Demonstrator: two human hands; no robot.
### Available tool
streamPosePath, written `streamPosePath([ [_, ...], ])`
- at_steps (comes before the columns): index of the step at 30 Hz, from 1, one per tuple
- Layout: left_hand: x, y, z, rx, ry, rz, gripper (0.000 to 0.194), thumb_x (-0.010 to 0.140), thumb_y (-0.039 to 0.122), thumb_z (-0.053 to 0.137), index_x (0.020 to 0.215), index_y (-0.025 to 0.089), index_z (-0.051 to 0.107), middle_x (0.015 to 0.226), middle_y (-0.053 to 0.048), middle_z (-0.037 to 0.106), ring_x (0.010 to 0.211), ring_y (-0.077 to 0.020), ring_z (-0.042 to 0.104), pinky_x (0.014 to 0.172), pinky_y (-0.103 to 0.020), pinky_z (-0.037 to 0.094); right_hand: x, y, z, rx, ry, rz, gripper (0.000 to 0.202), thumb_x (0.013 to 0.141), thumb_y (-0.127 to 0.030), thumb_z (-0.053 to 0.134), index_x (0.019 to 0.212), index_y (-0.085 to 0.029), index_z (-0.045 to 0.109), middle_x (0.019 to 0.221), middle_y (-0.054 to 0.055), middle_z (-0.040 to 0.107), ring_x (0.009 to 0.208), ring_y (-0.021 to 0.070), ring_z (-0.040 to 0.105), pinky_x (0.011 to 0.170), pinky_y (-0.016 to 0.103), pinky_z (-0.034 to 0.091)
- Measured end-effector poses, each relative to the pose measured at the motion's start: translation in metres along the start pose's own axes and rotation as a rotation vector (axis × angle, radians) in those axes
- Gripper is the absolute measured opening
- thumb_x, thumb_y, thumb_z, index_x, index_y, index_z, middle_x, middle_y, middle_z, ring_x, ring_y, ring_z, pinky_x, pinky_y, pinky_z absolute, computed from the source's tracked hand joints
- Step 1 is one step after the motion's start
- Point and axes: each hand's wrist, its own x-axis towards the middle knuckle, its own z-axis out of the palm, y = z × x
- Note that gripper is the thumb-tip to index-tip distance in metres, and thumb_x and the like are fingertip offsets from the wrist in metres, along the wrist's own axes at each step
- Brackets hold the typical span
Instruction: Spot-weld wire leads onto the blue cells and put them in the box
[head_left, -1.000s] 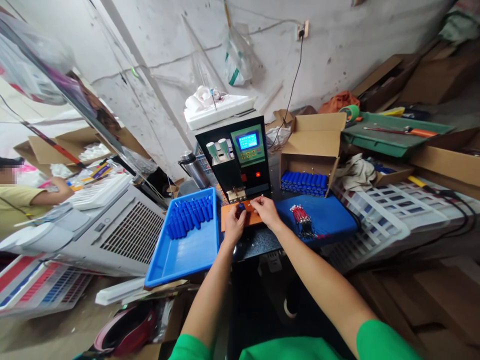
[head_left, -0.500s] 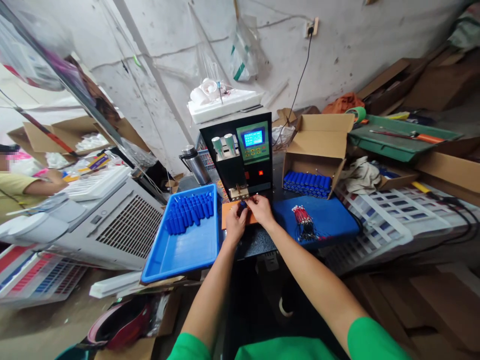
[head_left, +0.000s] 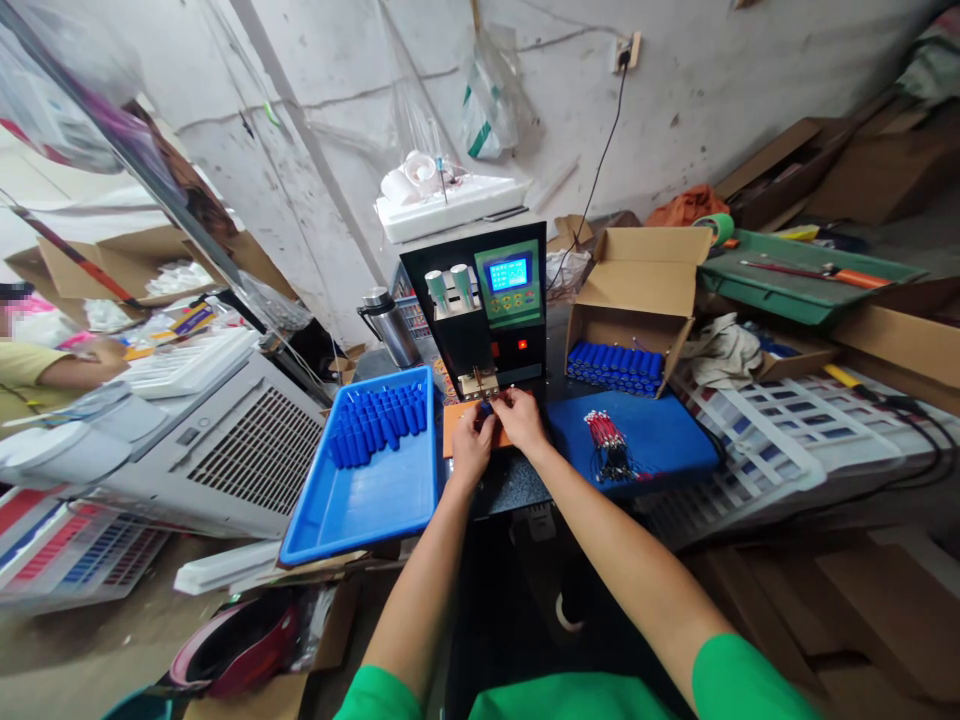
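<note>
My left hand [head_left: 472, 442] is closed around a blue cylindrical battery cell [head_left: 486, 408], mostly hidden by the fingers. The cell is right under the electrode tips of a black spot welder [head_left: 469, 345] with a lit blue screen. My right hand [head_left: 523, 420] pinches close beside it, touching the same spot; a small white tip shows by its fingers, but what it grips is too small to make out. Beneath both hands lies an orange board [head_left: 459, 428]. Left of them, a blue tray [head_left: 360, 520] holds many blue cells [head_left: 379, 420] standing upright.
On a blue mat [head_left: 660, 440] at right lies a bundle of red and black wire leads [head_left: 609, 445]. Behind it, an open cardboard box [head_left: 637, 270] holds stacked blue cells. A steel flask [head_left: 394, 330] stands left of the welder. Another person's arm [head_left: 82, 368] shows at far left.
Both hands stay at the welder's electrodes with almost no movement. The view has shifted very slightly, and the writing on the welder's screen looks a little different.
</note>
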Motion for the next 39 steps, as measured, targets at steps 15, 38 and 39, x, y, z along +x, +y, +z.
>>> streamPosePath([
  [15,0.000,0.002,0.001,0.034,0.013,-0.008,0.018,0.088,0.027,0.056,0.101,0.018,0.066,0.086,-0.004,0.066,0.079,-0.0171,0.061,0.074,-0.028,0.046,-0.002,-0.004,-0.002,0.003,-0.007,-0.040,0.018,0.082,-0.036,0.061,0.076,-0.020,0.065,0.080,0.006,0.073,0.074,0.0211,0.066,0.068,0.030,0.048],
  [38,0.001,-0.001,0.002,-0.012,0.007,-0.023,0.021,0.086,0.029,0.061,0.102,0.017,0.068,0.089,-0.006,0.069,0.083,-0.0185,0.064,0.081,-0.032,0.049,-0.001,0.017,-0.025,-0.042,-0.163,-0.093,0.025,0.075,-0.041,0.059,0.061,-0.020,0.059,0.059,0.001,0.062,0.062,0.0169,0.055,0.059,0.027,0.038],
  [39,0.001,0.001,0.001,-0.043,-0.006,-0.024,0.021,0.085,0.030,0.061,0.101,0.016,0.068,0.089,-0.006,0.069,0.083,-0.0187,0.064,0.081,-0.032,0.050,-0.001,0.017,-0.026,-0.027,-0.175,-0.083,0.027,0.075,-0.041,0.059,0.059,-0.020,0.058,0.055,0.000,0.059,0.060,0.0163,0.053,0.057,0.026,0.037],
])
